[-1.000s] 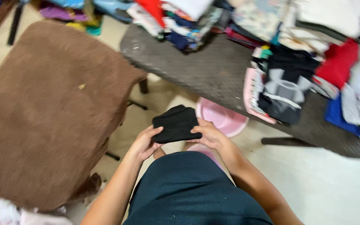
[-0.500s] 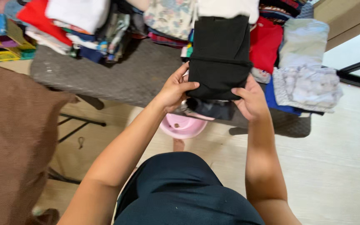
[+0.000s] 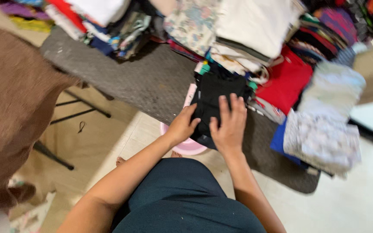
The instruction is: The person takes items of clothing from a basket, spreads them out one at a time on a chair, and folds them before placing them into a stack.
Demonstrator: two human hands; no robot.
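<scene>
Both hands press flat on a folded black garment (image 3: 214, 92): the right hand (image 3: 229, 125) lies open on top, fingers spread, and the left hand (image 3: 182, 125) cups its near left edge. The garment rests on a grey table (image 3: 126, 77), among stacks of folded clothes (image 3: 247, 30). A pink basin (image 3: 186, 146) sits on the floor below; a brown cloth (image 3: 14, 108) hangs at left.

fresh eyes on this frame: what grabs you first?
Both hands on a folded black garment at the near edge of the grey table: left hand at its side, right hand flat on top. Behind it, stacks of folded clothes. A brown cloth fills the left.
</scene>
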